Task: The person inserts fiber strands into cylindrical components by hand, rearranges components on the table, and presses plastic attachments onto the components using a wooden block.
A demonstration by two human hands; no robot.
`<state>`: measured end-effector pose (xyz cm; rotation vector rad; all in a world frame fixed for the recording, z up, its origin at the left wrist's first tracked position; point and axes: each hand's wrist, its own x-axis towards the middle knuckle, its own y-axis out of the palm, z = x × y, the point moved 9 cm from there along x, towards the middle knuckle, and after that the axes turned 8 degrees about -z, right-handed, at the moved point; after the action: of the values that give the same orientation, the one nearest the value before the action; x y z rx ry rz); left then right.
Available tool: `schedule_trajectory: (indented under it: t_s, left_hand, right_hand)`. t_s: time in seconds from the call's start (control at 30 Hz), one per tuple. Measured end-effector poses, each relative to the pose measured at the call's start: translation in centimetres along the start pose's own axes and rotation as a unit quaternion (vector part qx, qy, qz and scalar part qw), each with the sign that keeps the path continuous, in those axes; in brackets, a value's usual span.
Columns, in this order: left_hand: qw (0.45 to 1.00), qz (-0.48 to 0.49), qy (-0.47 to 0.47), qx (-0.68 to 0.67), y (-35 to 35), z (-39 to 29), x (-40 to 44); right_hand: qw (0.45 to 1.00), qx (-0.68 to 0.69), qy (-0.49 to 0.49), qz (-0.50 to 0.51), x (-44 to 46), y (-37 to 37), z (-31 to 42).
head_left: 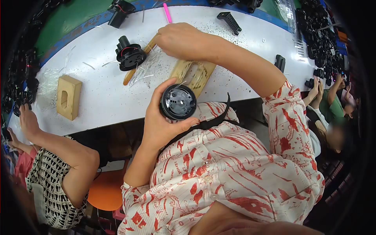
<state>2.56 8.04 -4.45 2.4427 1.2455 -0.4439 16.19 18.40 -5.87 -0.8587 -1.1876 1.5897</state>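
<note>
My left hand [158, 115] is wrapped round a round black housing [178, 102], its open face turned up toward the camera. Beyond it, my right hand [179, 41] is closed at the upper end of a wooden stick [129, 76]; whether it grips the stick or something small there is hidden. Clear plastic strips [147, 70] lie beside the stick. A wooden block with a slot [196, 74] rests at the table edge behind the housing. Left of the stick stands a black motor part with a red wire [131, 56].
Another wooden block [69, 98] stands at the left beside clear plastic bags [47, 88]. A pink pen [167, 13] and black parts [229, 22] lie at the back of the white table [102, 47]. Co-workers sit left and right, and a co-worker's arm [62, 143] reaches the table's left end.
</note>
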Motion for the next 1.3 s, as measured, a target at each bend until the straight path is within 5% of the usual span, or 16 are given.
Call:
schedule_trajectory:
  t_s: [0.2, 0.4, 0.57, 0.8, 1.3]
  left_hand:
    - [0.996, -0.009, -0.001, -0.09, -0.3, -0.9, 0.1]
    - [0.994, -0.013, -0.002, -0.112, 0.3, -1.2, 0.4]
    - [0.997, -0.034, 0.054, -0.047, 0.2, -1.8, 0.4]
    - [0.987, -0.079, 0.109, 0.083, 0.5, -2.9, 0.2]
    - [0.973, -0.131, 0.113, 0.153, 0.2, -2.8, 0.2]
  right_hand:
    - [0.996, -0.012, -0.057, -0.071, -0.7, -3.4, 0.3]
    - [0.995, 0.068, 0.028, -0.068, -1.9, -7.8, -1.8]
    - [0.961, 0.192, 0.018, -0.196, -6.1, -10.0, -0.9]
    - [0.923, 0.328, -0.043, -0.197, -11.1, -10.4, 6.5]
    - [0.939, 0.264, -0.032, -0.217, -12.3, -10.1, 8.6]
